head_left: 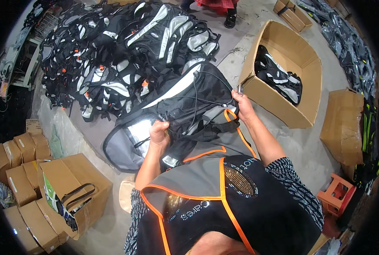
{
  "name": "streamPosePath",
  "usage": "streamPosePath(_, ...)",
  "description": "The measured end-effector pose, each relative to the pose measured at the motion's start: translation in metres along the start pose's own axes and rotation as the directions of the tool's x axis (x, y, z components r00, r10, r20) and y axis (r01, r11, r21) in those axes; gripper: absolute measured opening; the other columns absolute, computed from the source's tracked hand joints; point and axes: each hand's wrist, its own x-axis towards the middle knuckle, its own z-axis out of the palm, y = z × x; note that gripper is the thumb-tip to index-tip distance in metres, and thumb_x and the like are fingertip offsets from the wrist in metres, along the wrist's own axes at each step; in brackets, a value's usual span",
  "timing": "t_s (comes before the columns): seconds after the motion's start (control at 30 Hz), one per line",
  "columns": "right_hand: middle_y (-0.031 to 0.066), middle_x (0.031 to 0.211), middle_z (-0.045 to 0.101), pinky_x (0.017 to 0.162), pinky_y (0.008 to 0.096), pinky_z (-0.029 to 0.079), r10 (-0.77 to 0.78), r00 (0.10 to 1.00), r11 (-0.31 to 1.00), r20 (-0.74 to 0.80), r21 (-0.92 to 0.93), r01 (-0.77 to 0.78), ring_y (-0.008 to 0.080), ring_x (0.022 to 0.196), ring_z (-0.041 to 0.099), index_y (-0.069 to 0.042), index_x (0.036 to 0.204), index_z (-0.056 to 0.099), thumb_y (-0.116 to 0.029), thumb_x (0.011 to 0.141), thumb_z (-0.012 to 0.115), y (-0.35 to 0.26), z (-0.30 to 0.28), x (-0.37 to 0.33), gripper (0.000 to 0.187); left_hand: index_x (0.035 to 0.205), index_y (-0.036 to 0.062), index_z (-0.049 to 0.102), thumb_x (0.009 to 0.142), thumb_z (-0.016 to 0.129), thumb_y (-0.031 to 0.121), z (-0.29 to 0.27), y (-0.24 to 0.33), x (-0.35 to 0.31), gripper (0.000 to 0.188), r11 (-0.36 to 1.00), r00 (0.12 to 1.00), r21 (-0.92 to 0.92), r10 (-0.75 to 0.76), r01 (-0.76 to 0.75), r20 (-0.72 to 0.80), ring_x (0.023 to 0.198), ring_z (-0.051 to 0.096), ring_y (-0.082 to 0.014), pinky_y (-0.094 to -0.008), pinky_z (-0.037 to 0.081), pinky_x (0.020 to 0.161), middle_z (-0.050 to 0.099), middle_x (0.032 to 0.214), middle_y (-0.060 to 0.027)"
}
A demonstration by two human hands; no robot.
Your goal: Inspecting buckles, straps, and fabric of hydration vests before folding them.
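Observation:
A large black and grey backpack (210, 85) with white panels lies across the front of my body. My left hand (158, 135) is closed, gripping it near its grey and silvery end. At the opposite edge my right hand (244, 107) is closed on the backpack's side. A small shiny piece shows at the right fingertips, too small to name. Dark cords cross the bag's front between my hands. Just beyond it rises a big heap of similar black, grey and white backpacks (113, 55), some with orange bits.
An open cardboard box (283, 112) at the right holds a black and white backpack (278, 76). Closed cartons (23, 182) and a larger box (85, 170) stand at the left. An orange plastic stool (336, 195) is at the right. Another person's shoe (230, 21) shows at the top.

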Motion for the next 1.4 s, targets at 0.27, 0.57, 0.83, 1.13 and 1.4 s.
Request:
streamPosePath(0.27,0.0024,0.089,0.061,0.067,0.0181,0.044,0.047,0.999,0.993,-0.023,0.105,-0.045,0.007,0.075,0.056,-0.002,0.095,0.059,-0.013,0.09,0.053,-0.007,0.01,-0.004,0.014,0.115,-0.0054,0.055,0.058,0.05,0.0,-0.007,0.0,0.0,0.057,0.999,1.0,-0.046,-0.023,0.023,-0.013,0.102,0.06,-0.0295,-0.0372,0.043,0.095,0.062,0.111,-0.0167)
streamPosePath(0.57,0.001,0.084,0.059,0.067,0.0198,0.046,-0.058,0.995,0.998,0.08,-0.016,0.06,0.0073,0.073,0.056,-0.004,0.089,0.057,-0.011,0.091,0.052,-0.024,0.013,-0.011,0.009,0.113,-0.0047,0.056,0.064,0.05,0.0,-0.003,0.022,0.007,0.05,0.985,0.993,0.152,0.096,-0.086,-0.064,0.1,0.061,-0.0285,-0.0342,0.045,0.092,0.062,0.109,-0.0168)
streamPosePath(0.83,0.0013,0.082,0.058,0.068,0.0207,0.046,-0.033,0.99,0.988,0.141,0.154,0.011,0.0084,0.073,0.057,-0.005,0.087,0.056,-0.007,0.088,0.054,-0.036,0.03,0.014,0.004,0.103,-0.0052,0.059,0.075,0.051,0.003,0.019,0.043,0.033,0.031,0.982,0.98,0.185,0.077,-0.042,-0.185,0.083,0.064,-0.0239,-0.0289,0.049,0.08,0.065,0.098,-0.0146)
streamPosePath(1.13,0.0039,0.09,0.062,0.072,0.022,0.048,0.036,0.996,0.994,0.081,0.101,-0.045,0.0116,0.076,0.059,-0.001,0.099,0.059,-0.007,0.088,0.054,-0.034,0.029,0.039,0.014,0.094,-0.002,0.062,0.081,0.056,0.012,0.034,0.082,0.016,0.021,0.712,0.924,0.692,0.175,0.12,-0.34,0.067,0.056,-0.0137,-0.0214,0.044,0.062,0.065,0.083,-0.0072)
streamPosePath(1.4,0.006,0.094,0.064,0.074,0.0226,0.049,0.103,0.994,0.977,-0.036,0.191,-0.094,0.0138,0.078,0.061,0.001,0.105,0.059,-0.008,0.088,0.054,-0.032,0.024,0.052,0.02,0.092,0.0038,0.065,0.077,0.06,0.01,0.018,0.137,-0.061,0.016,0.188,0.885,0.976,0.43,0.11,-0.182,0.069,0.053,-0.0121,-0.023,0.043,0.059,0.064,0.084,-0.0043)
